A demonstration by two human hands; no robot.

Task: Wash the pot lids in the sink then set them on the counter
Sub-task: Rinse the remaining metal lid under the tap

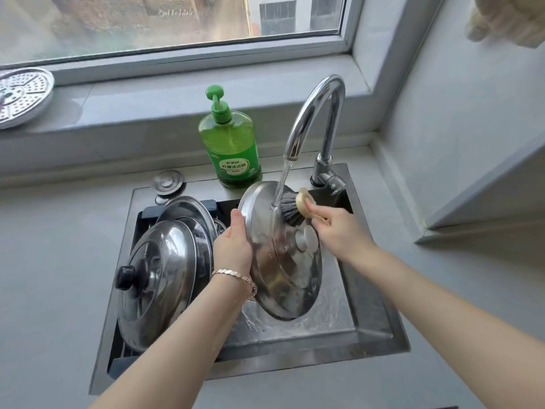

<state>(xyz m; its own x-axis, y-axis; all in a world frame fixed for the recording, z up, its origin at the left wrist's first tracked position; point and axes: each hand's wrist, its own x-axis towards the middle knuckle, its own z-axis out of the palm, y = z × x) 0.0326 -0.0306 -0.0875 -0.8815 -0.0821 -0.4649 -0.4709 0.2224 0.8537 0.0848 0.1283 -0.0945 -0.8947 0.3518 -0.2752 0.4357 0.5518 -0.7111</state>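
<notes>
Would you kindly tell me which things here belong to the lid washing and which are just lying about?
In use: lid in left hand, brush in right hand, tap, stacked lids in sink.
Lying about: soap bottle, perforated plate on sill, sink plug.

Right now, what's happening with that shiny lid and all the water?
A person is washing a pot lid over the sink. The left hand holds the lid tilted on its edge under the running tap, and the right hand scrubs its top with a brush. The other lids lean stacked on the left side of the sink. A green soap bottle stands behind the sink.
</notes>
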